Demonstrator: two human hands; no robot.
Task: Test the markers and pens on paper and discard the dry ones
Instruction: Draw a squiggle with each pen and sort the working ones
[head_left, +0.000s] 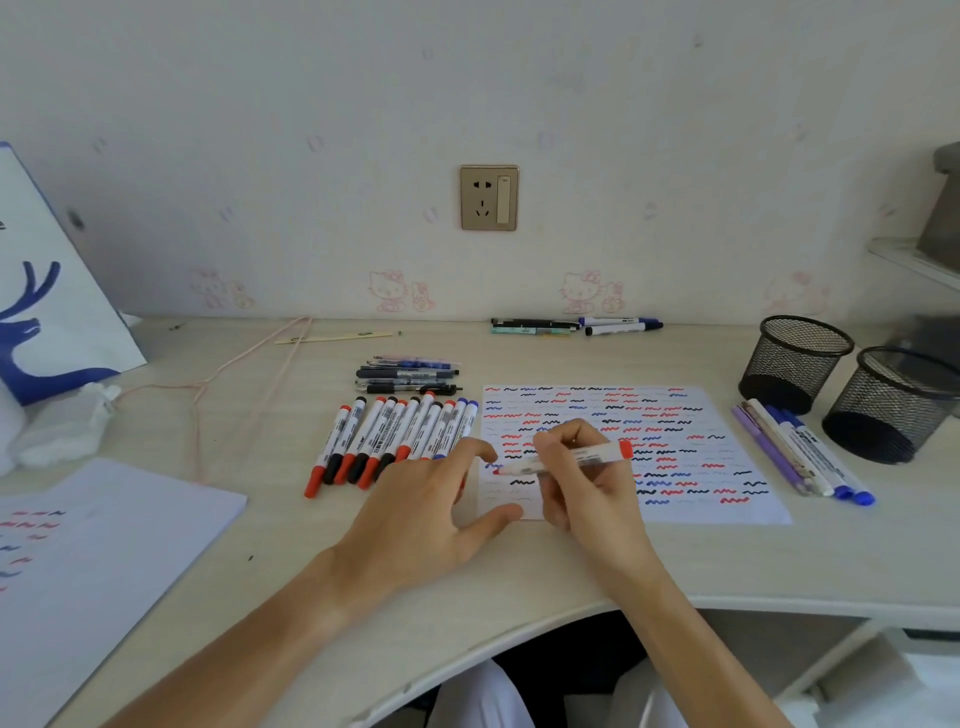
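Note:
A white test sheet (691, 447) covered in red, blue and black squiggles lies in the middle of the desk. My right hand (582, 483) grips a red marker (597, 456), cap stuck on its rear end, with the tip touching the sheet's left side. My left hand (431, 514) rests flat with spread fingers on the sheet's lower left corner. A row of several capped red, black and blue markers (384, 441) lies just left of the sheet, partly under my left fingers. Several pens (408, 375) lie behind that row.
Two black mesh pen cups (795, 364) (888, 405) stand at the right, with several purple and blue pens (802, 454) beside them. More pens (576, 326) lie by the wall. Another scribbled sheet (83, 561) lies front left, near a deer-print bag (47, 291) and a pink cord (244, 374).

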